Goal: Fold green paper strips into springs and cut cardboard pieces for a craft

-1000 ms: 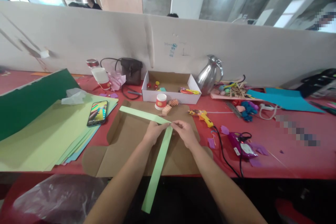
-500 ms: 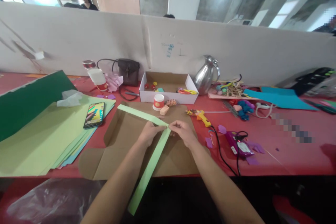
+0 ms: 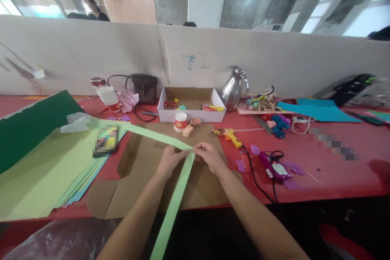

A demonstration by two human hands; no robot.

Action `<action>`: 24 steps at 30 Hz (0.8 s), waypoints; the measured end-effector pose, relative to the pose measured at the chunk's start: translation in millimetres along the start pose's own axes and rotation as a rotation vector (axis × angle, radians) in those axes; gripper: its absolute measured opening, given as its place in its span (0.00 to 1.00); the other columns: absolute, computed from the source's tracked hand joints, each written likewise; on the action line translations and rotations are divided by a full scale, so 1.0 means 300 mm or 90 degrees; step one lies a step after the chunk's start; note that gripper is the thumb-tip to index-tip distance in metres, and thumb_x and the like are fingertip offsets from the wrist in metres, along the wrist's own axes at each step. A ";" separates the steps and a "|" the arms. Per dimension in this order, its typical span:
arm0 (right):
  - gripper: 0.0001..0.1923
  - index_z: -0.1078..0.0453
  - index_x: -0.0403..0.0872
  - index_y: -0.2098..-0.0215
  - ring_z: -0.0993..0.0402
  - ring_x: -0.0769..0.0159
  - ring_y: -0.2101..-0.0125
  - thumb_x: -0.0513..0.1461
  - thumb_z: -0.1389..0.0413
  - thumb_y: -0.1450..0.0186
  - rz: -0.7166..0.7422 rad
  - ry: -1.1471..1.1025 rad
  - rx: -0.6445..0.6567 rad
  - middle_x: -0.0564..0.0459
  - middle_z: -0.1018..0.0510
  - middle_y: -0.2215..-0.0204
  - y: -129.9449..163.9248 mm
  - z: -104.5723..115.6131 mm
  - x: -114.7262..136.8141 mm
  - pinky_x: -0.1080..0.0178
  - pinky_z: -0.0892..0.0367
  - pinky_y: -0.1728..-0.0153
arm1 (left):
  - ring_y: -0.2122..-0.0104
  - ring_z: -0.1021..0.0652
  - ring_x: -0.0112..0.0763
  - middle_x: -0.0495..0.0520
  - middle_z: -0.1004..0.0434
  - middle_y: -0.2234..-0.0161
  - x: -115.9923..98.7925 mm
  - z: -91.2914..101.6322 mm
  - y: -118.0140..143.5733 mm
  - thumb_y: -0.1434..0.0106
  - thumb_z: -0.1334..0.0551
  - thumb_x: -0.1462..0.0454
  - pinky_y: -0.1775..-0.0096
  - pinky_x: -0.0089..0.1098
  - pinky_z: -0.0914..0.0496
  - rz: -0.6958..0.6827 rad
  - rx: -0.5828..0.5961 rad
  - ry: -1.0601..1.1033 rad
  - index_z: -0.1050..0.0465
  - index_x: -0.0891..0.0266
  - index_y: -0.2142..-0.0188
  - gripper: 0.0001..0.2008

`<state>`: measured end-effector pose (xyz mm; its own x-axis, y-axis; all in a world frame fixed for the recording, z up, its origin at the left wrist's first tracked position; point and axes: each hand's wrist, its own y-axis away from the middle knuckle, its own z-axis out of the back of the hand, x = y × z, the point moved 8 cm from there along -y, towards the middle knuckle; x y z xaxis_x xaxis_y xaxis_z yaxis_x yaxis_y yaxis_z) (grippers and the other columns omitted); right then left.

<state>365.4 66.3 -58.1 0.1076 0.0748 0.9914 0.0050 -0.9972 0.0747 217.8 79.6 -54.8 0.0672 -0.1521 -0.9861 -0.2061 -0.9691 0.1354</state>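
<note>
Green paper strip (image 3: 175,201) between both hands, past table edge (image 3: 304,200)

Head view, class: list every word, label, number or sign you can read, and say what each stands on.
None can be read.
Partition: small blue marks, too blurred.
Red-and-white cup: label too small.
Purple packet: white label, too small.
Phone: screen blurred out.
Both hands pinch blank green strips.

long light-green paper strip (image 3: 170,215); bent sharply over flattened cardboard
</note>
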 end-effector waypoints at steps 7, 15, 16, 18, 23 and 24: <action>0.12 0.27 0.45 0.71 0.30 0.71 0.80 0.46 0.38 0.45 0.020 0.035 0.038 0.57 0.26 0.81 0.009 -0.015 0.025 0.68 0.40 0.78 | 0.72 0.20 0.39 0.58 0.18 0.71 0.008 -0.007 0.004 0.54 0.27 0.59 0.67 0.35 0.27 0.022 0.022 0.019 0.21 0.67 0.66 0.17; 0.13 0.28 0.45 0.74 0.34 0.73 0.83 0.47 0.39 0.44 0.051 0.073 0.051 0.58 0.27 0.80 0.003 -0.021 0.018 0.68 0.41 0.78 | 0.65 0.20 0.40 0.59 0.18 0.64 -0.033 -0.046 0.036 0.50 0.29 0.61 0.59 0.36 0.28 -0.008 0.104 -0.021 0.22 0.67 0.63 0.16; 0.13 0.28 0.45 0.75 0.35 0.73 0.83 0.47 0.39 0.43 0.049 0.075 0.053 0.59 0.28 0.81 0.003 -0.021 0.016 0.68 0.41 0.79 | 0.64 0.20 0.39 0.59 0.18 0.64 -0.037 -0.051 0.039 0.50 0.30 0.63 0.59 0.36 0.28 -0.006 0.115 -0.019 0.23 0.67 0.62 0.16; 0.13 0.29 0.45 0.74 0.34 0.73 0.83 0.48 0.39 0.43 0.044 0.079 0.069 0.58 0.27 0.80 0.007 -0.026 0.018 0.68 0.41 0.78 | 0.64 0.21 0.38 0.59 0.18 0.65 -0.040 -0.050 0.039 0.51 0.30 0.65 0.59 0.35 0.29 0.007 0.126 -0.022 0.23 0.67 0.62 0.16; 0.12 0.27 0.46 0.73 0.29 0.71 0.77 0.46 0.38 0.44 0.030 0.099 0.146 0.57 0.24 0.78 0.028 -0.050 0.038 0.68 0.37 0.74 | 0.67 0.21 0.37 0.57 0.19 0.68 -0.056 -0.030 0.030 0.55 0.30 0.69 0.62 0.33 0.30 0.034 0.181 -0.053 0.23 0.66 0.63 0.17; 0.12 0.26 0.46 0.73 0.29 0.71 0.78 0.46 0.37 0.44 0.023 0.104 0.161 0.57 0.24 0.78 0.032 -0.057 0.039 0.69 0.38 0.75 | 0.68 0.21 0.37 0.57 0.19 0.69 -0.060 -0.028 0.030 0.56 0.30 0.69 0.63 0.33 0.30 0.043 0.199 -0.064 0.23 0.65 0.65 0.16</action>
<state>349.7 57.5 -44.0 -0.0486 0.0188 0.9986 0.2544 -0.9666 0.0306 222.8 71.9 -35.2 -0.0505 -0.1790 -0.9826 -0.4969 -0.8489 0.1802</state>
